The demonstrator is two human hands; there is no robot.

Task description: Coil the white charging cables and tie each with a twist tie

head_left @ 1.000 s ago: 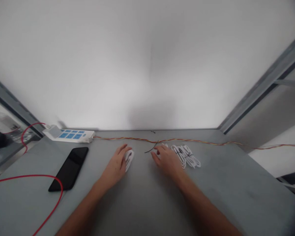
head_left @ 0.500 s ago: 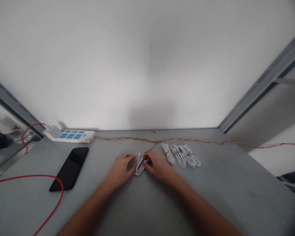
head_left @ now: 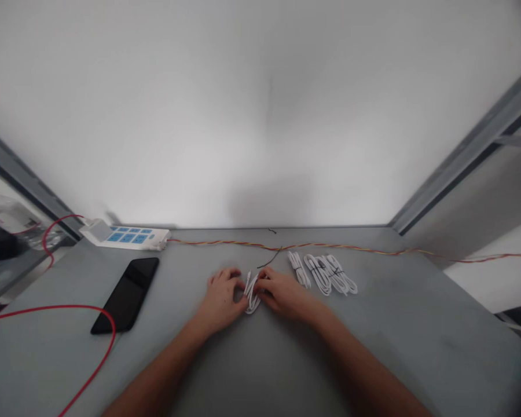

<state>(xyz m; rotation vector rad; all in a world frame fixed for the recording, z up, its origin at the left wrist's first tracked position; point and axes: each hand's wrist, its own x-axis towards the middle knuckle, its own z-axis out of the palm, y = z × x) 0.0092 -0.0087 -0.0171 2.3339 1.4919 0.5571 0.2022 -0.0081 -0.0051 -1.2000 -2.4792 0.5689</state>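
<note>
A white cable (head_left: pixel 252 303) lies coiled in a small narrow bundle on the grey table, one plug end pointing away from me. My left hand (head_left: pixel 223 298) grips its left side, thumb near the lower loop and index finger higher up, with a gap between them. From the other side, my right hand (head_left: pixel 282 294) pinches the coil between thumb and fingers, which hide part of it. Just beyond the right fingertips lies a thin black tie (head_left: pixel 269 259). Right of that hand, a coiled white cable (head_left: pixel 298 269) sits beside several more white cable bundles (head_left: pixel 330 274) with black ties.
A black phone (head_left: pixel 127 296) lies at the left, crossed at its lower corner by a red cable (head_left: pixel 80 306). Behind it stands a white power strip (head_left: pixel 160 238) with blue sockets. A twisted red and yellow wire (head_left: pixel 356 248) runs along the back, before a white wall (head_left: pixel 191 116).
The coil has been drawn narrower and turned more upright between my hands. My left hand has shifted slightly right, and the right fingers have closed in on the coil. The view has moved a little.
</note>
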